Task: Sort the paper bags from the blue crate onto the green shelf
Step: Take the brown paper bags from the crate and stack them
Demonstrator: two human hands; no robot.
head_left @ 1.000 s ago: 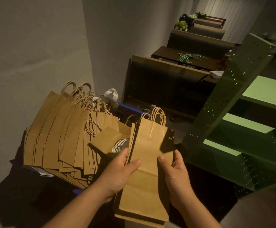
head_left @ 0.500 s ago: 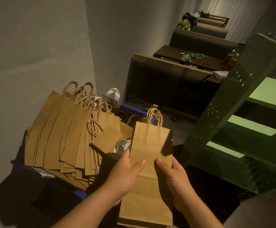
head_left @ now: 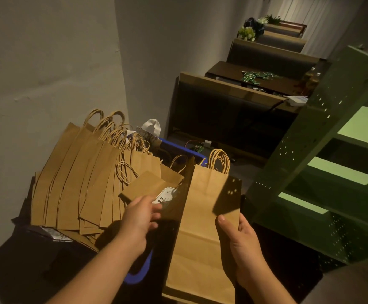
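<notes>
Paper bags [head_left: 86,178] hide most of blue crate [head_left: 142,269].

Open green shelf [head_left: 341,172] tiers right; bag stack [head_left: 80,183] left.

A single head-worn view looks forward and steeply down from close above the person's forearms. It faces a stack of paper bags [head_left: 80,183] against the wall, with the green shelf [head_left: 323,163] at the right edge and benches receding beyond.
</notes>
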